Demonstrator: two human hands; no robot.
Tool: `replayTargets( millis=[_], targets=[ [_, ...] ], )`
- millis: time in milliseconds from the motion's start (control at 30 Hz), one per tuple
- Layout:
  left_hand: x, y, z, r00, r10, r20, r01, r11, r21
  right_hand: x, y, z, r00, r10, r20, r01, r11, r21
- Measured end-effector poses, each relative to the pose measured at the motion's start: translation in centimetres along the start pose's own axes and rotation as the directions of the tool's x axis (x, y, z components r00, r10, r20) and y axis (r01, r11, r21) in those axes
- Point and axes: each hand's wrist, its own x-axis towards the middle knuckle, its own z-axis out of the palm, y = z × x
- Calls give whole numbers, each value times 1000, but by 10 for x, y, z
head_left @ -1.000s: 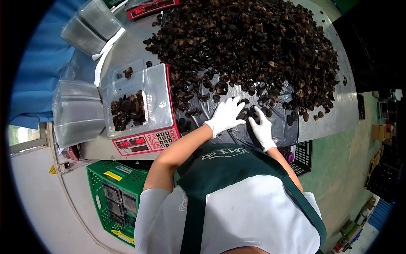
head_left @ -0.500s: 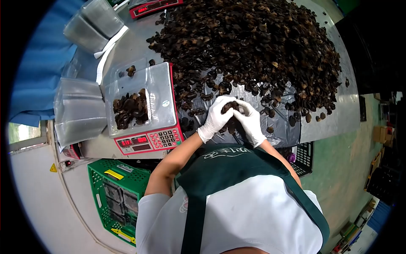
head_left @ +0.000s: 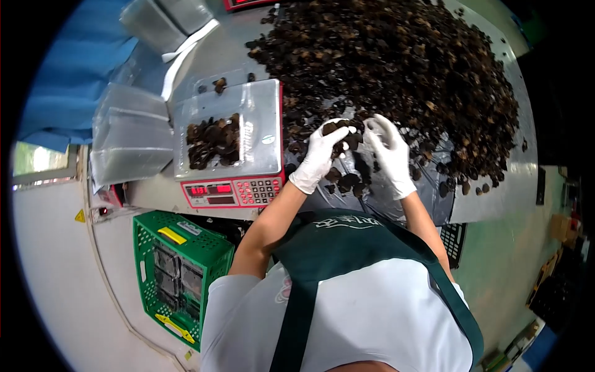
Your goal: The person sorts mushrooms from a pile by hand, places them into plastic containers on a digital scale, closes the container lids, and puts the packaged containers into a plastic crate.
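My left hand, in a white glove, is closed around several dark wood ear mushrooms just in front of a large heap. Beside it, my right hand, also gloved, has its fingers curved and apart from the thumb, and I see nothing held in them. More wood ear mushrooms lie on the dark plastic sheet below the hands. To the left stands a red digital scale. On its plate a clear plastic box holds a portion of wood ear mushrooms.
The big mushroom heap covers the far part of the metal table. Stacked clear boxes stand left of the scale, with more clear boxes behind. A green crate with packed boxes sits below the table edge.
My hands were together over a clump; now they are apart, the right one moved to the right. More loose mushrooms show below them. The whole view has shifted slightly.
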Motion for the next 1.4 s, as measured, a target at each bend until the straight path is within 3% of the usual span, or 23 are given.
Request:
replayTargets(
  millis=[67, 200, 267, 300, 333, 400, 433, 467, 500, 533, 600, 733, 800, 833, 933, 1000, 1067, 1133, 1400],
  targets=[
    [-16, 10, 0, 997, 40, -71, -36, 998, 58, 5, 27, -14, 999, -35, -31, 25, 957, -288],
    [-56, 42, -13, 932, 360, -50, -333, 900, 281, -7, 50, -24, 1000, -22, 18, 26, 952, -304],
    [-69, 60, -34, 769, 635, -70, -497, 664, 559, -11, 70, -29, 997, -70, 25, 74, 929, -362],
    [-74, 75, -46, 564, 825, 33, -563, 355, 746, -12, 71, -30, 998, -48, 39, 59, 932, -358],
    [-82, 95, -57, 386, 914, 123, -573, 134, 808, -14, 68, -27, 998, -27, 49, 42, 934, -356],
    [-91, 117, -89, 231, 960, 156, -440, -40, 897, -20, 51, -19, 997, -59, 57, 79, 889, -452],
    [-95, 129, -104, 212, 949, 234, -313, -161, 936, -22, 53, -16, 990, -121, 72, 141, 876, -461],
    [-99, 137, -115, 207, 929, 308, -178, -273, 945, -22, 55, -12, 980, -179, 86, 199, 859, -472],
    [-101, 139, -122, 346, 893, 287, -81, -277, 957, -26, 41, -5, 993, -79, 91, 111, 898, -426],
    [-98, 139, -137, 498, 798, 340, -2, -390, 921, -27, 40, 0, 992, -88, 92, 120, 888, -443],
    [-93, 133, -149, 716, 634, 291, 61, -472, 880, -26, 48, 12, 987, -126, 102, 156, 910, -385],
    [-98, 152, -149, 690, 646, 325, -75, -383, 921, -32, 27, 29, 980, -155, 128, 198, 859, -472],
    [-103, 163, -154, 684, 649, 333, -131, -339, 931, -33, 19, 38, 988, -64, 139, 118, 898, -424],
    [-106, 169, -157, 681, 651, 335, -178, -296, 938, -36, 11, 45, 980, -135, 144, 186, 880, -438],
    [-119, 188, -168, 590, 754, 291, -255, -168, 952, -38, -10, 63, 984, -74, 162, 136, 901, -413],
    [-131, 196, -177, 503, 830, 239, -275, -108, 955, -37, -29, 79, 989, -18, 150, 73, 925, -372],
    [-146, 208, -187, 471, 870, 147, -291, -4, 957, -31, -32, 91, 976, -127, 178, 191, 890, -415],
    [-158, 215, -204, 477, 878, 34, -273, 111, 956, -24, -46, 108, 979, -115, 168, 171, 910, -378],
    [-194, 229, -271, 429, 901, -64, -302, 210, 930, 24, -66, 172, 966, -187, 177, 233, 929, -287]
  ],
)
